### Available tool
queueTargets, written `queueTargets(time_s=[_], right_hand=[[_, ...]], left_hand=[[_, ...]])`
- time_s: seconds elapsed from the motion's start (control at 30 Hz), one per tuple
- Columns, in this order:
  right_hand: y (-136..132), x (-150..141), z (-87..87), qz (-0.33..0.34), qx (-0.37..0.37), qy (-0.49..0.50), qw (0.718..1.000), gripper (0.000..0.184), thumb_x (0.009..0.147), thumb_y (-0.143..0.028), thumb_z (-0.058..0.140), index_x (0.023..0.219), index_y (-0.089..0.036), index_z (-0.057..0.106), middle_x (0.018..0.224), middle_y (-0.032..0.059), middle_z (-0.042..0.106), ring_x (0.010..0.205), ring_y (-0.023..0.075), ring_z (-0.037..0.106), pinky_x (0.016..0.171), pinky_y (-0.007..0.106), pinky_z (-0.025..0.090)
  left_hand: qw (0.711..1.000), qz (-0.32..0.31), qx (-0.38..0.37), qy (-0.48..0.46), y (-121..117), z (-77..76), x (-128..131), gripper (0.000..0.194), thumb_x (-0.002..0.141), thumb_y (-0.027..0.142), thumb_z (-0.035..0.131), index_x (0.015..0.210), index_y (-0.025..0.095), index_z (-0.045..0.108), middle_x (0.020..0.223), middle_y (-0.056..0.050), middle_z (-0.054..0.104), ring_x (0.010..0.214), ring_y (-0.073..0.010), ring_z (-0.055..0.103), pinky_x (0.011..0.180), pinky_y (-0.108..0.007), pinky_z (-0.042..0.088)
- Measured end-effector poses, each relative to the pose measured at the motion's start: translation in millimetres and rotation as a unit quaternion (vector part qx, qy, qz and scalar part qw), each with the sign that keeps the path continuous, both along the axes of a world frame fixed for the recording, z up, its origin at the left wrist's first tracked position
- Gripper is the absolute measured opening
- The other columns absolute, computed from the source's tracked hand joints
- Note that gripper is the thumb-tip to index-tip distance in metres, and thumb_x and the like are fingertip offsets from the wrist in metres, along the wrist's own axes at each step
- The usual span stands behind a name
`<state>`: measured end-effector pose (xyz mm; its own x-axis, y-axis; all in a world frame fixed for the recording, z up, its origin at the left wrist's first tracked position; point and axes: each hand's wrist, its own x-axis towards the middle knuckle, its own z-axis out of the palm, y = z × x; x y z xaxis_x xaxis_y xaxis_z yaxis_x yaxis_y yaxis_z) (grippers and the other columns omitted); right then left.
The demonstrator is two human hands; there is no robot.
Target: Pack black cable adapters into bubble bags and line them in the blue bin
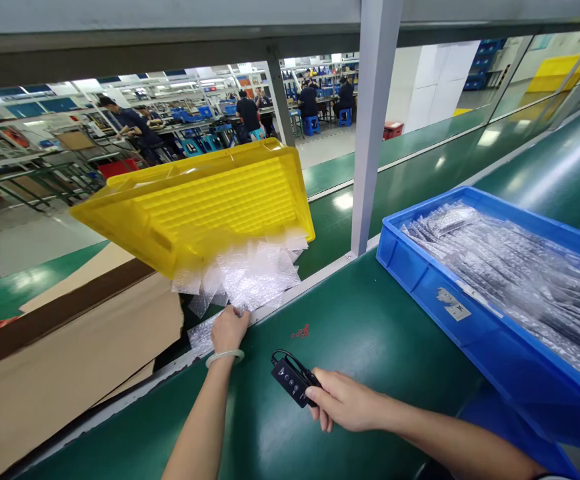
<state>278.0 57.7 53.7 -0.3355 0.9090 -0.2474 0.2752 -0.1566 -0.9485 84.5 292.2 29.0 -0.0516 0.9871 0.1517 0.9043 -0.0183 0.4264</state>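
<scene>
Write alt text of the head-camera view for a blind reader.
A person's right-hand grip holds a black device with a looped cable above a green surface; the left-hand grip is at bubble-wrap pouches by a tilted yellow crate. At right, a blue crate holds more pouches.

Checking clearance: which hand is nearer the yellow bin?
Left. The left hand is at the bubble-wrap bags in front of the yellow bin; the right hand is farther back, holding a black device.
</scene>
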Motion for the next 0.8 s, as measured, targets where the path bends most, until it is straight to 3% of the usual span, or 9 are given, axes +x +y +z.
queueTargets(time_s=[0.17,0.33,0.57,0.7,0.8], right_hand=[[-3.6,6.1,-5.5,-0.035,-0.007,0.007,0.999,0.021,0.096,-0.031,0.033,0.081,-0.017,0.038,0.070,-0.0018,0.055,0.051,0.0059,0.053,0.051,0.017,0.044],[4.3,4.8,-3.9,-0.029,0.022,-0.029,0.999,0.023,0.097,-0.034,0.032,0.082,-0.018,0.037,0.073,-0.0009,0.057,0.055,0.0069,0.054,0.054,0.018,0.043],[9.9,-7.2,10.5,-0.004,0.109,-0.214,0.971,0.021,0.097,-0.035,0.032,0.089,-0.018,0.041,0.079,0.0039,0.061,0.067,0.0141,0.056,0.057,0.023,0.031],[0.6,-2.2,3.3,0.008,0.094,-0.307,0.947,0.026,0.097,-0.037,0.029,0.094,-0.017,0.046,0.083,0.0087,0.062,0.070,0.0192,0.056,0.054,0.026,0.023],[-7.2,5.7,-1.3,0.014,0.073,-0.335,0.939,0.029,0.097,-0.038,0.028,0.096,-0.017,0.048,0.084,0.0106,0.063,0.073,0.0216,0.058,0.054,0.026,0.023]], left_hand=[[0.999,-0.016,-0.011,-0.050,-4.0,8.5,-3.7,0.013,0.066,0.031,0.048,0.059,0.020,0.050,0.066,-0.012,0.062,0.075,-0.0327,0.060,0.068,-0.038,0.042],[0.988,-0.049,-0.033,-0.144,-50.1,15.1,-15.9,0.023,0.065,0.041,0.044,0.069,0.020,0.054,0.066,-0.006,0.060,0.063,-0.0226,0.056,0.064,-0.033,0.043],[0.923,-0.199,-0.162,-0.287,-131.1,26.7,-10.3,0.038,0.065,0.055,0.050,0.073,0.018,0.057,0.066,-0.003,0.055,0.062,-0.0181,0.055,0.055,-0.029,0.050],[0.881,-0.207,-0.203,-0.374,-146.6,28.2,-8.7,0.030,0.064,0.047,0.058,0.069,0.018,0.054,0.064,-0.002,0.053,0.064,-0.0180,0.056,0.056,-0.029,0.051],[0.887,-0.201,-0.189,-0.370,-150.5,22.2,-5.0,0.026,0.063,0.044,0.057,0.065,0.018,0.052,0.063,-0.001,0.052,0.063,-0.0176,0.054,0.054,-0.029,0.050]])
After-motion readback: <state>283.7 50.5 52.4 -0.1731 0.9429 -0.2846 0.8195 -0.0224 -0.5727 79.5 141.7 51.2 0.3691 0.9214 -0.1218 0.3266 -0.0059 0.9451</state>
